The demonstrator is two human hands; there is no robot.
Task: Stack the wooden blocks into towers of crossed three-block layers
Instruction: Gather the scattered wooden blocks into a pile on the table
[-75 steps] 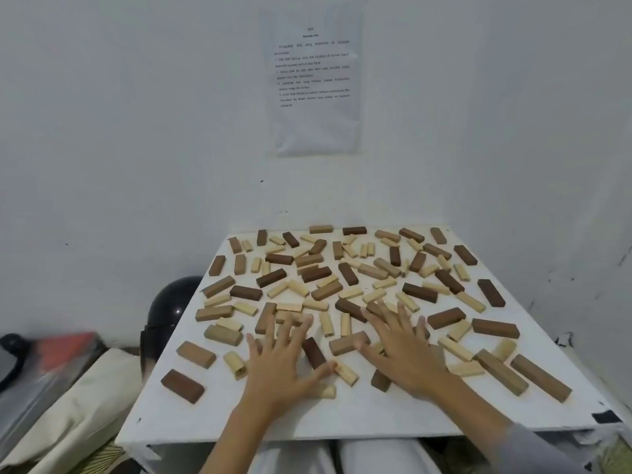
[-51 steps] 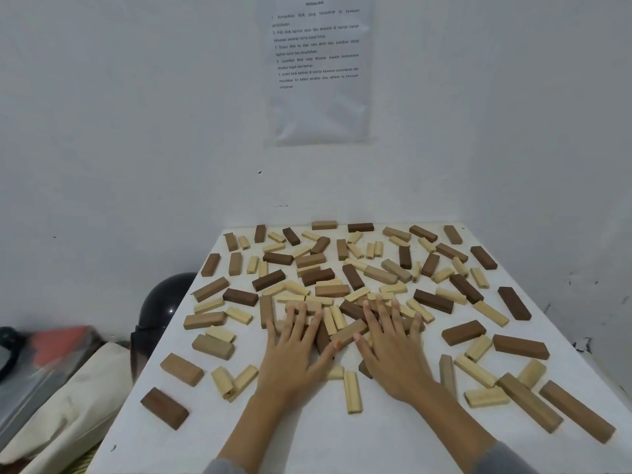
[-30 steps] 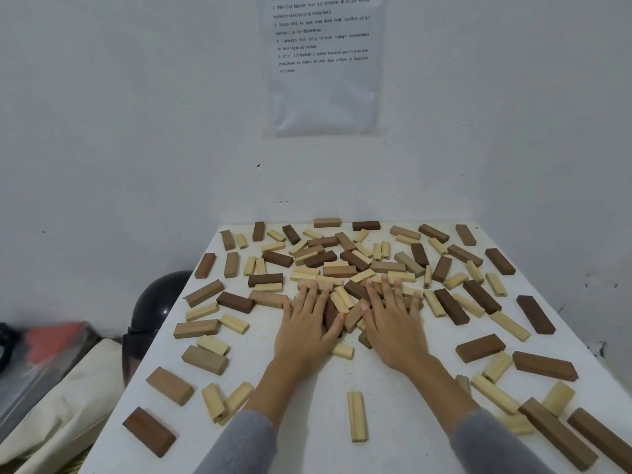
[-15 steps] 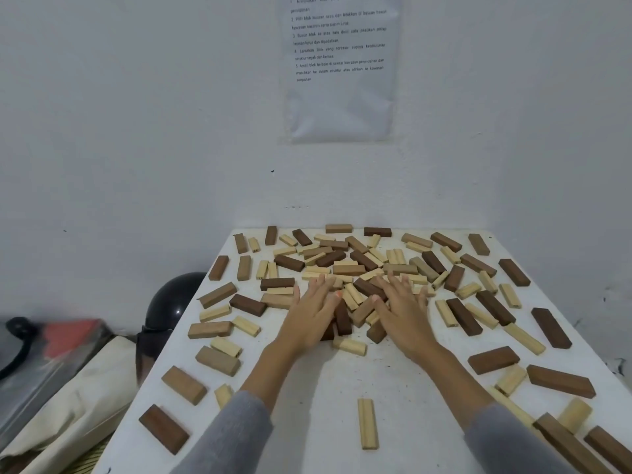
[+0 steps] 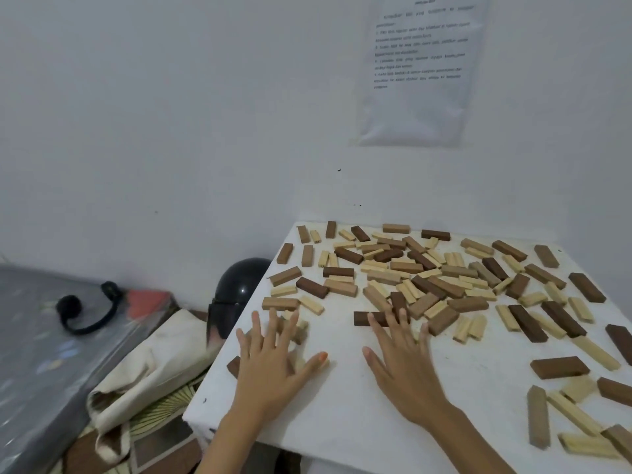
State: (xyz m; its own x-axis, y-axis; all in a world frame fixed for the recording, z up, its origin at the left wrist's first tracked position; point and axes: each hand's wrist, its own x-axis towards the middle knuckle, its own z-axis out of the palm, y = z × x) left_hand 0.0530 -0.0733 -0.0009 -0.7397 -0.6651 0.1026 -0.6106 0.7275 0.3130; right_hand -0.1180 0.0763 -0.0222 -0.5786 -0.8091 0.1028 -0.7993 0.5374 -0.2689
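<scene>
To your left, off the table, a grey padded surface carries a black curved strap-like thing. A cream cloth bag slumps below the table's corner, and a black helmet sits against the table's left edge. The bag is the only thing here that could hold anything, and its inside is hidden. No box or tray for the blocks shows.

On the white table, your left hand lies flat near the left edge. Its fingers are straight and spread, resting over a few pale blocks and gripping none. Your right hand lies near it, also flat with fingers apart, its fingertips touching a dark block at the near rim of the heap.

The wooden blocks, dark, mid-brown and pale, lie loose over the middle, far side and right of the table, crowded and overlapping in the centre.

By this, the task has hardly begun: no three-block layer is laid and no tower stands. All the stacking is left, and the bare patch before your hands looks like the place to build.

High on the wall to the right hangs a sheet of paper, its print too blurred to read.
</scene>
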